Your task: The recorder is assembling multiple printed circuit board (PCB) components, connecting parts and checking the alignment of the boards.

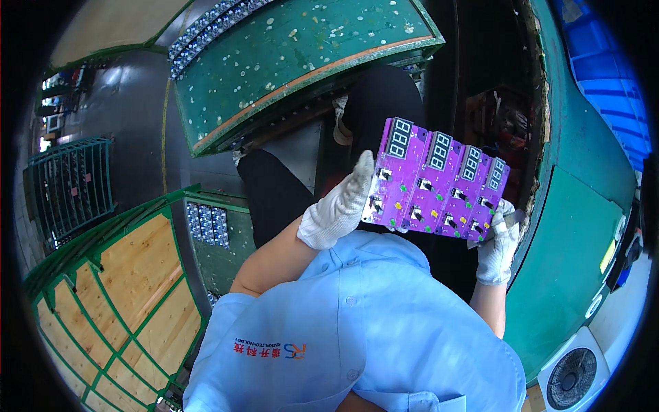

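Observation:
A purple circuit board panel [412, 180] is held up in front of my body, tilted down toward the right. Its face carries several dark digit displays [439, 150], black-shafted knobs and small green and yellow parts. My left hand [341, 206], in a white glove, grips the panel's left edge, with the thumb side along the edge and some fingers hidden beneath. At the lower right corner my right hand [499, 247], also gloved in white, pinches the panel's edge. Part of its fingers lies behind the board.
A paint-spotted green bench [295, 62] stands ahead, with rows of boards [206, 31] at its left end. More boards [207, 225] lie at left beside a green-framed wooden rack [141, 268]. Right are a green cabinet [570, 233], blue bins [604, 75] and a fan [572, 371].

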Action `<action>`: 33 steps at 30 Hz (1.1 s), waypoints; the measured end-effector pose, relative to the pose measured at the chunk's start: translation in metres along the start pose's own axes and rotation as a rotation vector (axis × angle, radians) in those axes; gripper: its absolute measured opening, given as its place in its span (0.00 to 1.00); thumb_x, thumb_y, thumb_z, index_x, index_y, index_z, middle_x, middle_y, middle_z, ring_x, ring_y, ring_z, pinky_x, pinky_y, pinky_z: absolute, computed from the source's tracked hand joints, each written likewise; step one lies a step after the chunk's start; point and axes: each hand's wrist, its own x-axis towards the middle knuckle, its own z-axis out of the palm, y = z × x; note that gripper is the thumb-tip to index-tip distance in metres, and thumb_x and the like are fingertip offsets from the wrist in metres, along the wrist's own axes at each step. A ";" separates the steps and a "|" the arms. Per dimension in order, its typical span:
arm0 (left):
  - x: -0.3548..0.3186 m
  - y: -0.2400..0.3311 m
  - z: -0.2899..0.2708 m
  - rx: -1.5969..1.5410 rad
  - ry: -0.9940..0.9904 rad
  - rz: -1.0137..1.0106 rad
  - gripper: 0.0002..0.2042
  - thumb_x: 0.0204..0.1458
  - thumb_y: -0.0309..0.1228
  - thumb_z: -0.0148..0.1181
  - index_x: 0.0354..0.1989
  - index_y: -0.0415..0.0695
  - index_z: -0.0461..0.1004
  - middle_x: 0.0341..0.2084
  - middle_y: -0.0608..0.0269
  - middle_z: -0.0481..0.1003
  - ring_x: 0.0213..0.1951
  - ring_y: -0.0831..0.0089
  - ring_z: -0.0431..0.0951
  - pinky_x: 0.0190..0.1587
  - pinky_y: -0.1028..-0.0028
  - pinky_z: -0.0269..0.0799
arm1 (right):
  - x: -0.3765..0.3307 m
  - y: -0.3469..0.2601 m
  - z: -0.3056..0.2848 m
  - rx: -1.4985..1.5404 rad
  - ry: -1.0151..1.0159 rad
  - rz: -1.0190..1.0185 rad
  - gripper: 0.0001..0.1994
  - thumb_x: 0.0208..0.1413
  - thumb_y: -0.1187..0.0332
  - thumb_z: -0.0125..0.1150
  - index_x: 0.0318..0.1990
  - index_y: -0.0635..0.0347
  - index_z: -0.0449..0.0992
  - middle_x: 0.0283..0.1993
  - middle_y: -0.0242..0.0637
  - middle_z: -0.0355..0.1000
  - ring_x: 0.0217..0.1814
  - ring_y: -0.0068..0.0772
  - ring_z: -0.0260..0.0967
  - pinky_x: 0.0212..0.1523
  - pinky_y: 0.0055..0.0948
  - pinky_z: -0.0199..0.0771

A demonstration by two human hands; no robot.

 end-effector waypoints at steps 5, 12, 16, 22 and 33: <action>0.004 0.011 0.012 -0.132 -0.082 0.003 0.36 0.51 0.60 0.30 0.59 0.43 0.50 0.50 0.51 0.64 0.45 0.62 0.72 0.30 0.66 0.77 | 0.002 -0.009 0.014 -0.049 0.084 0.094 0.11 0.53 0.63 0.51 0.39 0.60 0.66 0.24 0.30 0.68 0.18 0.18 0.64 0.09 0.16 0.56; 0.006 0.003 0.006 -0.126 -0.121 0.016 0.34 0.52 0.58 0.30 0.59 0.42 0.51 0.47 0.49 0.66 0.39 0.61 0.75 0.29 0.67 0.77 | 0.001 -0.013 0.014 0.003 0.090 0.158 0.10 0.53 0.63 0.51 0.37 0.59 0.67 0.23 0.29 0.67 0.17 0.17 0.63 0.09 0.16 0.55; 0.004 0.000 0.007 -0.218 -0.066 0.029 0.30 0.55 0.54 0.29 0.58 0.41 0.51 0.43 0.48 0.69 0.34 0.60 0.76 0.27 0.67 0.77 | 0.005 -0.007 0.009 0.065 0.082 0.143 0.10 0.52 0.63 0.53 0.37 0.59 0.67 0.24 0.29 0.68 0.17 0.15 0.62 0.10 0.13 0.55; 0.002 0.007 0.012 -0.148 -0.013 -0.044 0.26 0.57 0.50 0.34 0.50 0.36 0.59 0.32 0.47 0.72 0.27 0.62 0.76 0.24 0.71 0.74 | 0.009 0.002 -0.003 0.197 0.045 0.185 0.11 0.51 0.63 0.53 0.38 0.59 0.67 0.27 0.29 0.69 0.17 0.14 0.62 0.10 0.11 0.55; 0.005 0.002 0.010 -0.342 0.087 -0.130 0.20 0.58 0.42 0.38 0.50 0.38 0.58 0.33 0.45 0.70 0.23 0.54 0.74 0.22 0.64 0.73 | 0.010 0.000 0.001 0.232 0.078 0.231 0.12 0.50 0.63 0.54 0.38 0.60 0.67 0.27 0.31 0.69 0.11 0.15 0.57 0.08 0.10 0.53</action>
